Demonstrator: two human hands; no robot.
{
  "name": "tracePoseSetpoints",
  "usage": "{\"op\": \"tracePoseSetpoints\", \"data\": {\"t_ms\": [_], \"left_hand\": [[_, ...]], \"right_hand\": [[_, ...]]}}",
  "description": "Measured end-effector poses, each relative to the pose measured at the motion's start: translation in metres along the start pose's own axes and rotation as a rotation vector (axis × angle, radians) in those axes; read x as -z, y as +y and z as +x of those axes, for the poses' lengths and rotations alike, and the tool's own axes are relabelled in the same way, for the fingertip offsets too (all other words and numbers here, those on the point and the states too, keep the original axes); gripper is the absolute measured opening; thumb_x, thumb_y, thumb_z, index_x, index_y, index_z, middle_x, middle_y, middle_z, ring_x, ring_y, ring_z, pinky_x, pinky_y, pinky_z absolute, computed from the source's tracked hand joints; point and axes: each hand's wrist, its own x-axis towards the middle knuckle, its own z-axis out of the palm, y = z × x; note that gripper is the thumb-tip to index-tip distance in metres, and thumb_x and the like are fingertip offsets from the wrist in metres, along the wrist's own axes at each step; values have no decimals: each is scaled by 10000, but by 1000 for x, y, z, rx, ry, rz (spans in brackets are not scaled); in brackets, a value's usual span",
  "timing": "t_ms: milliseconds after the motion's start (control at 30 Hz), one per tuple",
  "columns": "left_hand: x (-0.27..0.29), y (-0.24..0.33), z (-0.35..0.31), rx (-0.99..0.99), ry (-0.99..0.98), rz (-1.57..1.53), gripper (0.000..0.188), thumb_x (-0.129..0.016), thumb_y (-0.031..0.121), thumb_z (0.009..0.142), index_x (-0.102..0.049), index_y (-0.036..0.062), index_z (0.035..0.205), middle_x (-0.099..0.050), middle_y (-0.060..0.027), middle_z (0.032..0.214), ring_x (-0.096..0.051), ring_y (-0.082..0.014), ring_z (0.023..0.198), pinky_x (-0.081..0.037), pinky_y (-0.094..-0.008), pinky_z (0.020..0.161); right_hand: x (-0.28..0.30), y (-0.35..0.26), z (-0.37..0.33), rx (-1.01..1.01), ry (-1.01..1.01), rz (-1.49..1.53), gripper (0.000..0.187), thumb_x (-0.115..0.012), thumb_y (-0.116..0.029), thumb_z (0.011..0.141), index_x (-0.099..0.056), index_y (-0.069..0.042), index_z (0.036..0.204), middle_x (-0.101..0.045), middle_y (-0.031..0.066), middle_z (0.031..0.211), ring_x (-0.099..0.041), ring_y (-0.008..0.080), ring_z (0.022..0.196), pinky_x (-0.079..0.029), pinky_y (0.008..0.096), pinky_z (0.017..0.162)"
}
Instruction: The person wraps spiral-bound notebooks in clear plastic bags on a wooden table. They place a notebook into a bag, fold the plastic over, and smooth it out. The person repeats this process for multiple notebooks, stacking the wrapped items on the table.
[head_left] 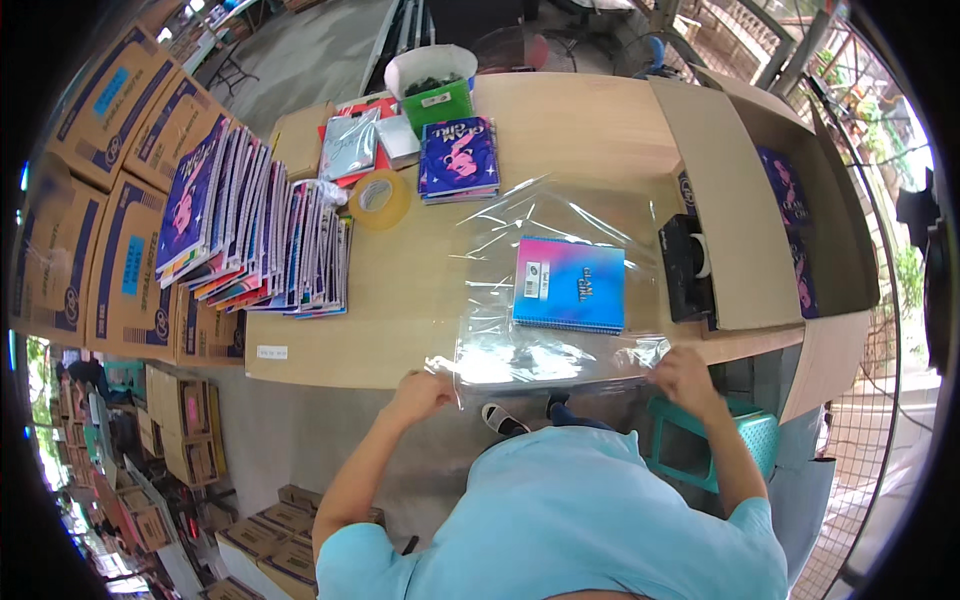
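Observation:
A clear plastic sheet (510,358) lies spread on the wooden table (400,345), with its near edge hanging at the table's front. On it rests a pink and blue spiral notebook (572,285), a white label on its left part. My left hand (420,396) is closed on the sheet's near left corner. The near right corner is pinched in my right hand (686,380). Both hands are at the front edge of the table, apart from the notebook.
A leaning row of spiral notebooks (250,230) stands at left beside stacked cartons (125,260). Behind are a tape roll (405,200), purple notebooks (458,158) and a green box (438,103). At right stand a black tape dispenser (683,268) and an open carton (735,200); a green stool (755,440) is below.

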Motion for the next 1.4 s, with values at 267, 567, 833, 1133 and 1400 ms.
{"op": "tracePoseSetpoints", "data": {"t_ms": [267, 567, 833, 1133, 1400], "left_hand": [[9, 49, 58, 617, 352, -1064, 703, -779, 267, 773, -345, 76, 1292, -662, -85, 750, -667, -197, 720, -532, -331, 648], [30, 121, 18, 47, 722, -286, 732, -796, 377, 688, -498, 126, 1307, -538, -173, 1268, -534, -333, 1156, -448, -509, 890], [-7, 150, 87, -124, 535, 137, 563, -587, 123, 818, -473, 154, 1368, -561, -51, 1071, -562, -197, 1044, -243, -621, 1079], [130, 111, 128, -28, 1377, -164, 382, -581, 100, 845, -591, 50, 1224, -652, -158, 1074, -608, -365, 991, -428, -477, 925], [-9, 186, 148, -188, 574, 63, 727, -669, 492, 814, -404, 240, 1441, -348, -215, 1428, -355, -439, 1290, -263, -580, 1066]], "right_hand": [[-53, -47, -40, -96, 250, -170, 275, -699, -94, 709, -687, -179, 970, -601, -9, 874, -568, 214, 905, -364, 510, 958], [-38, -36, -27, -176, 292, -97, 243, -703, -58, 700, -678, -172, 913, -619, 6, 896, -583, 216, 948, -367, 500, 975], [14, 0, 15, -16, 330, -60, 139, -706, -67, 716, -677, -139, 832, -606, 16, 840, -586, 228, 913, -392, 477, 940], [27, 88, 81, -446, 28, 310, 162, -751, -119, 752, -711, -37, 886, -672, 57, 694, -637, 117, 637, -485, 302, 586], [35, 133, 148, -537, -418, 427, 179, -763, -162, 766, -715, -18, 862, -703, 64, 692, -665, 111, 598, -526, 287, 586]]}}
